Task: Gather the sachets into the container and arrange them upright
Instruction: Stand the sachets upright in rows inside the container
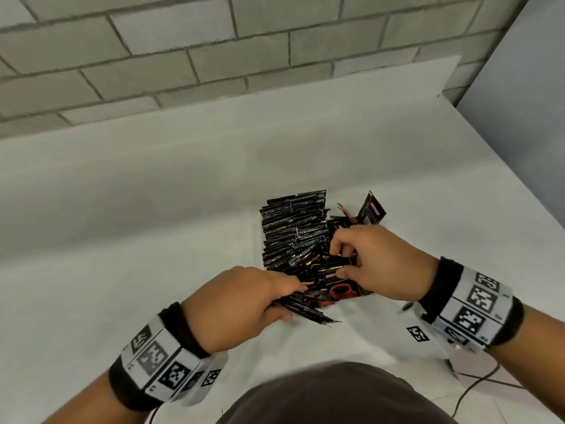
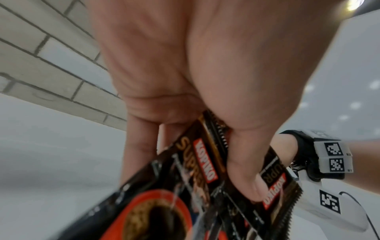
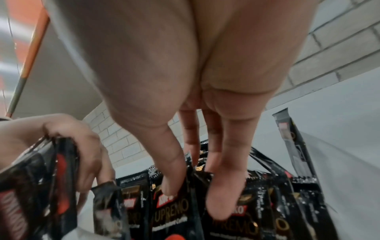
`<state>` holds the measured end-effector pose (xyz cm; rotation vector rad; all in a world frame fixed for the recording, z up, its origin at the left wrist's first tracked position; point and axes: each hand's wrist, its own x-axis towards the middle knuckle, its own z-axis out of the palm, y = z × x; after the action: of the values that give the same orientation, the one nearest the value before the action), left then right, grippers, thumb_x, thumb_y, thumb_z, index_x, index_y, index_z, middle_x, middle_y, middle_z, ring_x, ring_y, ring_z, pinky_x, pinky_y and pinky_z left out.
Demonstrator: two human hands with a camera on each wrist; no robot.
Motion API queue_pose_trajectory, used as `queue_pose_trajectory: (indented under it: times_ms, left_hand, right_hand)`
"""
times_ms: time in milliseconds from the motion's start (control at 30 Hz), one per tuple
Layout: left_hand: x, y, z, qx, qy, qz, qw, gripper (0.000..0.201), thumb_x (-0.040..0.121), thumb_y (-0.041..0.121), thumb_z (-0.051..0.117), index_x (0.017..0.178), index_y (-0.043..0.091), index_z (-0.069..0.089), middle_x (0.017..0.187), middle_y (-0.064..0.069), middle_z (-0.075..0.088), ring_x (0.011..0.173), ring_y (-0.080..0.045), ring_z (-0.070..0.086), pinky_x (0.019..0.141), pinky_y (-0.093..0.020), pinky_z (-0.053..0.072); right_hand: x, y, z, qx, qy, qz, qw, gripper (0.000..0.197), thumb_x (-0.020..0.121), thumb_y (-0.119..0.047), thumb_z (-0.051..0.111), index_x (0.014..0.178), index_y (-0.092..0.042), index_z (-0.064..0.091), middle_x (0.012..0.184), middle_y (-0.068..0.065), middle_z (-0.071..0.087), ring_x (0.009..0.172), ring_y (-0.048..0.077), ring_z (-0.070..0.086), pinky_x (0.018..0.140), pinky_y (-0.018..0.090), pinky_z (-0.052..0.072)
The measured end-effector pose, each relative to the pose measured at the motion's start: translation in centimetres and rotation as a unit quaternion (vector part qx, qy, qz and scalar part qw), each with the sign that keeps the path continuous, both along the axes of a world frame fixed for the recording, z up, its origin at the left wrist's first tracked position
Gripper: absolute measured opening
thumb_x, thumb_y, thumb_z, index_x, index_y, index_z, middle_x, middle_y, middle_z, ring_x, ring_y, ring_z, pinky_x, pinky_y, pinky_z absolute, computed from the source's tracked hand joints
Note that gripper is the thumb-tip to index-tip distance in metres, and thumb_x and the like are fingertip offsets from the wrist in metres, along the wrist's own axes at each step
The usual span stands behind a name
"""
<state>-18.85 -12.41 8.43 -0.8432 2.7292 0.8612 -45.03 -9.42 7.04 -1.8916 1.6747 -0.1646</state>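
Several black sachets stand on edge in a tight row at the middle of the white table; I cannot make out the container's walls. One sachet leans alone at the row's far right, also in the right wrist view. My left hand grips a fanned bundle of sachets just in front of the row; the left wrist view shows the thumb pressing on the bundle. My right hand reaches down into the near end of the row, with thumb and fingers pinching a sachet there.
A grey brick wall runs behind the table. The table's right edge slants down towards me, with floor and a cable beyond it. White surface lies to the left of and behind the sachets.
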Motion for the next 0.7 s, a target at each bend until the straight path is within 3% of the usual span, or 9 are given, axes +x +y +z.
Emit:
queue_pose_trajectory:
  times_ms: [100, 200, 300, 433, 700]
  left_hand:
    - [-0.1, 0.0, -0.1, 0.003, -0.018, 0.014, 1.000, 0.034, 0.099, 0.038, 0.061, 0.133, 0.041, 0.054, 0.126, 0.019, 0.062, 0.104, -0.005, 0.061, 0.090, -0.033, 0.049]
    - [-0.3, 0.2, -0.1, 0.001, -0.038, 0.021, 0.999, 0.035, 0.100, 0.039, 0.060, 0.134, 0.038, 0.054, 0.132, 0.023, 0.049, 0.096, -0.008, 0.061, 0.087, -0.034, 0.050]
    - [-0.5, 0.5, 0.0, -0.008, -0.044, 0.040, 0.998, 0.036, 0.100, 0.040, 0.060, 0.135, 0.037, 0.052, 0.133, 0.024, 0.041, 0.086, -0.010, 0.062, 0.082, -0.036, 0.052]
    - [-0.5, 0.9, -0.1, -0.025, -0.060, 0.060, 0.996, 0.038, 0.100, 0.043, 0.058, 0.136, 0.033, 0.052, 0.140, 0.026, 0.031, 0.078, -0.013, 0.063, 0.081, -0.031, 0.051]
    - [0.5, 0.9, 0.4, -0.010, -0.064, 0.091, 0.994, 0.035, 0.100, 0.041, 0.059, 0.134, 0.033, 0.054, 0.136, 0.028, 0.038, 0.074, -0.007, 0.060, 0.079, -0.027, 0.050]
  right_hand:
    - [0.0, 0.0, 0.1, 0.004, 0.018, -0.011, 1.000, 0.031, 0.085, -0.031, 0.078, 0.111, -0.029, 0.061, 0.089, -0.006, 0.065, 0.072, 0.003, 0.058, 0.068, 0.023, 0.049]
    - [0.1, -0.1, 0.1, 0.006, 0.007, -0.017, 1.000, 0.034, 0.083, -0.032, 0.080, 0.112, -0.031, 0.060, 0.086, -0.005, 0.065, 0.074, 0.007, 0.061, 0.072, 0.033, 0.053]
    - [0.5, -0.3, -0.2, 0.013, -0.032, -0.012, 0.999, 0.033, 0.081, -0.022, 0.082, 0.108, -0.028, 0.065, 0.086, -0.001, 0.066, 0.076, 0.011, 0.060, 0.073, 0.032, 0.051]
    - [0.9, -0.3, -0.6, 0.029, -0.074, 0.011, 0.997, 0.033, 0.078, -0.015, 0.084, 0.103, -0.029, 0.067, 0.087, -0.006, 0.064, 0.079, 0.011, 0.060, 0.075, 0.034, 0.052]
    - [1.6, -0.5, -0.9, 0.010, -0.104, 0.009, 0.995, 0.030, 0.079, -0.015, 0.083, 0.097, -0.027, 0.063, 0.084, -0.007, 0.062, 0.072, 0.009, 0.057, 0.071, 0.036, 0.053]
